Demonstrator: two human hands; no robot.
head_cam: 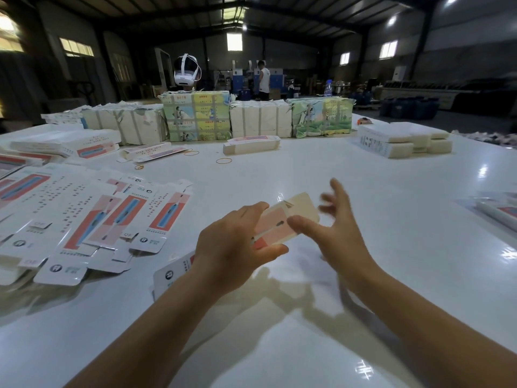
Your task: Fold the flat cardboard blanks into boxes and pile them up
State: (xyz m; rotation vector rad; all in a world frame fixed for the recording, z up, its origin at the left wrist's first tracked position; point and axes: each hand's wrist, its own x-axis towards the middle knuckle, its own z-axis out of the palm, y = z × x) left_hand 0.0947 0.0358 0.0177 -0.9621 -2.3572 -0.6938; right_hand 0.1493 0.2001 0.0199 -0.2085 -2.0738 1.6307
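Note:
My left hand (237, 242) grips a pink and white cardboard blank (282, 222) above the white table (363, 191), fingers curled over its top edge and thumb under it. The blank's plain end flap points away from me. My right hand (333, 222) hovers just right of the flap, fingers spread and blurred, thumb close to the blank's face. Flat printed blanks (92, 219) lie fanned out on the left of the table. A folded box (251, 144) lies further back at the centre.
Wrapped bundles (195, 116) line the table's far edge. White stacks (402, 141) sit at the back right, more boxes (64, 145) at the back left. Rubber bands (223, 161) lie in the middle. A person wearing a white headset (186, 71) stands behind the bundles.

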